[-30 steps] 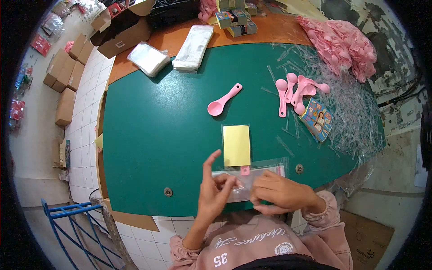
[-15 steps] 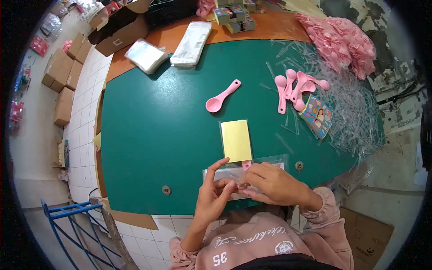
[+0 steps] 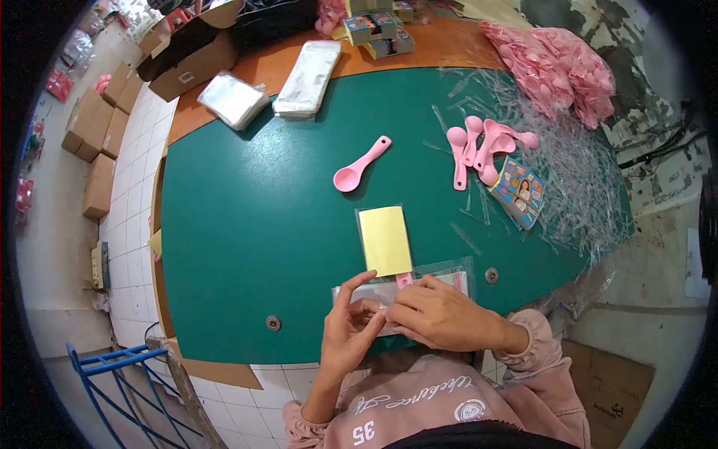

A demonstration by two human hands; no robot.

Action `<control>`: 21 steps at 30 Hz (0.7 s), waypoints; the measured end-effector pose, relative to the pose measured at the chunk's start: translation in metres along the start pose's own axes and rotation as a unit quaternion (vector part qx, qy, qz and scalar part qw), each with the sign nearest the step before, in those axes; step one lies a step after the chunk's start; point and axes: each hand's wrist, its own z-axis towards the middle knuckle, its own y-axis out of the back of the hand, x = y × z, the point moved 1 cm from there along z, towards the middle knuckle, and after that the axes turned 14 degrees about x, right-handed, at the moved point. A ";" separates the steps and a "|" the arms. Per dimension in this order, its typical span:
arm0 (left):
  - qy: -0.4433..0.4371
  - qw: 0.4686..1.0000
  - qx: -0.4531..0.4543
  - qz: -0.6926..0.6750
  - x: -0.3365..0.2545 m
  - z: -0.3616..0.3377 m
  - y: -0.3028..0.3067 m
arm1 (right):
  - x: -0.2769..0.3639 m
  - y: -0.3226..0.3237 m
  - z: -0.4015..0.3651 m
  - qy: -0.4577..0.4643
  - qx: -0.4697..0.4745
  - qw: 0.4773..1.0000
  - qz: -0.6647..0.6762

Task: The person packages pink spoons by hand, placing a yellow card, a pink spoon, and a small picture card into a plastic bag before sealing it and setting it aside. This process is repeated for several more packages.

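A clear plastic bag point(image 3: 383, 290) lies in front of me with a yellow card point(image 3: 386, 241) inside. Below the card shows the holed handle end of a pink spoon point(image 3: 404, 280); the rest of it is hidden. My left hand point(image 3: 348, 334) pinches the bag's near end between thumb and fingers, its index finger raised toward the card's lower corner. Fingers bent together, my right hand point(image 3: 446, 317) grips the same end from the other side. Under both hands is a stack of clear bags point(image 3: 458, 283), partly covered.
A loose pink measuring spoon point(image 3: 363, 164) lies farther up the green tabletop point(image 3: 247, 254). Several pink spoons point(image 3: 482, 147) and printed cards point(image 3: 520, 193) sit at right, beside heaped clear plastic strips point(image 3: 576, 179). Bag stacks point(image 3: 308, 78) and a pink bundle point(image 3: 557, 71) are at the back.
My hands stay at the bag's near end, and the right fingers have closed in nearer to the left thumb. The whole view has shifted slightly.
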 end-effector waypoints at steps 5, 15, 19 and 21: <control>0.007 0.999 -0.003 -0.049 -0.012 0.005 -0.007 | -0.009 0.006 -0.011 0.017 -0.013 0.999 -0.025; -0.048 0.999 -0.010 0.006 -0.011 0.028 -0.009 | -0.019 0.044 -0.037 0.007 0.001 0.999 0.048; -0.011 0.999 0.005 -0.038 -0.013 0.019 0.000 | -0.058 0.093 -0.087 0.025 -0.063 0.957 0.283; 0.006 0.999 0.006 -0.052 -0.008 0.017 0.002 | -0.129 0.125 -0.139 0.088 -0.102 0.904 0.406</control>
